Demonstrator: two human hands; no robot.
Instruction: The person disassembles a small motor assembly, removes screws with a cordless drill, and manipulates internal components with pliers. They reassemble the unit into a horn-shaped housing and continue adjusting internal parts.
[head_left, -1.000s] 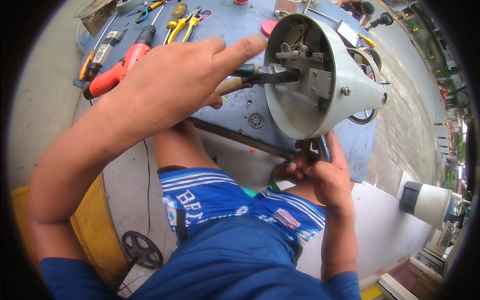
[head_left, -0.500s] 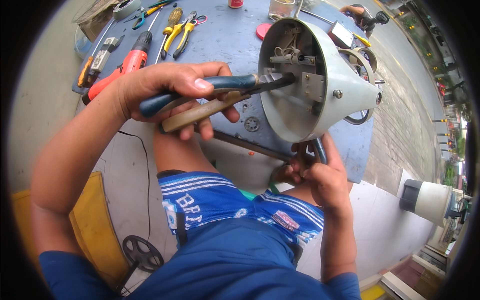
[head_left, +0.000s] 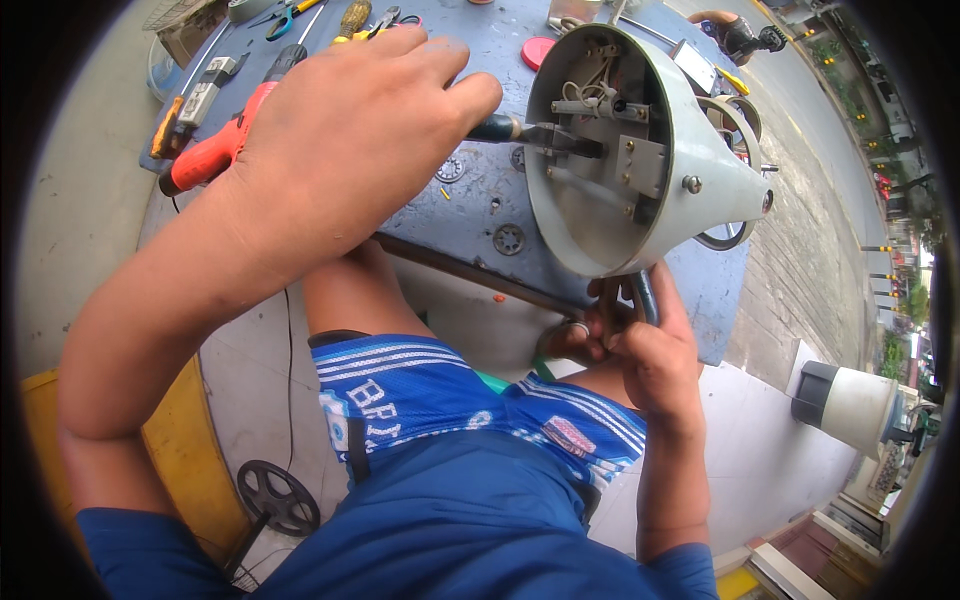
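Note:
A grey-green cone-shaped metal housing [head_left: 640, 240] lies tilted on the blue table with its open mouth facing left; inside sit a metal bracket, screws and pale wires [head_left: 594, 92]. My left hand [head_left: 370, 130] is wrapped round a pair of pliers [head_left: 548, 135], back of the hand up, hiding most of the handles. The plier jaws reach into the housing's mouth, near the bracket; whether they grip anything I cannot tell. Under the housing, my right hand [head_left: 655, 345] grips a dark blue-handled tool [head_left: 645, 298], whose head is hidden.
On the table [head_left: 430, 225] lie a red drill [head_left: 225, 145], yellow-handled pliers partly hidden, a white power strip [head_left: 208, 92], a red lid [head_left: 537, 52] and loose toothed metal washers [head_left: 508, 239]. A metal ring frame [head_left: 735, 115] adjoins the housing. Another person [head_left: 735, 35] is beyond the table.
My left hand has turned over, from palm partly showing to back of the hand up, and risen slightly. The pliers stay in the housing's mouth. My right hand has barely moved.

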